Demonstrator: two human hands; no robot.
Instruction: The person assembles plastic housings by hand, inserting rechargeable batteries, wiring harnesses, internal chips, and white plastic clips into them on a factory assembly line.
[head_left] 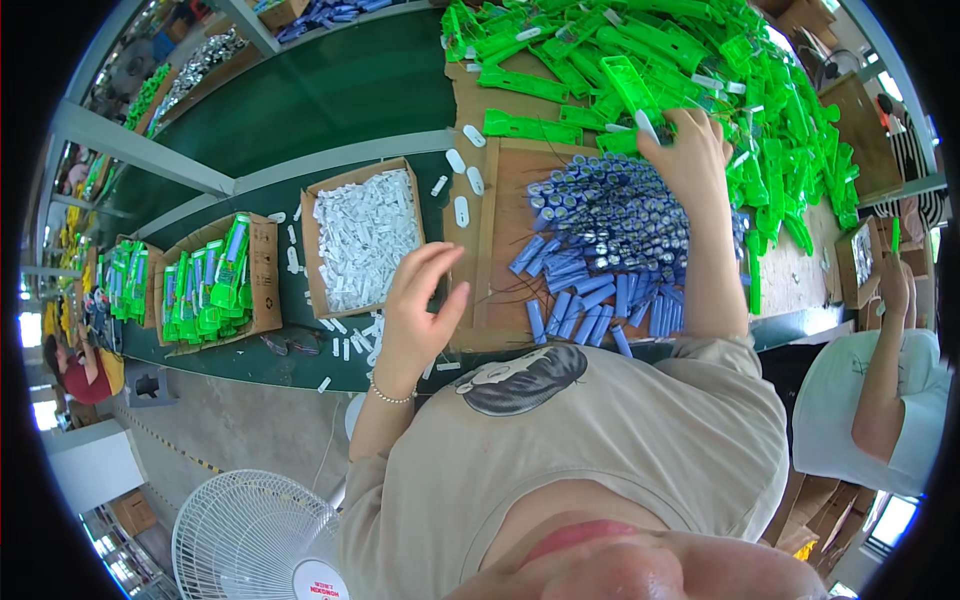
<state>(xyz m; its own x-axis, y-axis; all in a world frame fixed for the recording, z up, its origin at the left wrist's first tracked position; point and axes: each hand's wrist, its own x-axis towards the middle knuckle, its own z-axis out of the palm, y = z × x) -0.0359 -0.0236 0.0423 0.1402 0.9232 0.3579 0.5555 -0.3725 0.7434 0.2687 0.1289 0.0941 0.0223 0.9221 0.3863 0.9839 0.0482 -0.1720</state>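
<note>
- Pinching one green casing [626, 84] by its near end is my right hand [692, 155]; thumb and fingers close on it, with part of the grip hidden by the hand itself.
- Clock reference: 12 o'clock points away from my body, toward the top of the view.
- Governing relation: the casing extends from my right hand between 10 and 11 o'clock. Its long axis runs from 11 o'clock (far end) to 5 o'clock (held end).
- A white piece [645, 126] shows at the held end, just beside my thumb. I cannot tell whether it is fixed to the casing.
- Nearer hand: the right. From my left hand [425, 310], the casing lies between 1 and 2 o'clock, well apart.
- Left hand condition: nothing held, fingers loosely curved, thumb standing apart from them.
- Left hand surroundings: small white parts [365, 240] between 10 and 11 o'clock; loose blue cylinders [595, 300] at 3 o'clock.
- Right hand surroundings: the heap of green casings [785, 115] from 12 to 3 o'clock; the upright cylinder cluster [590, 205] toward 8 o'clock.
</note>
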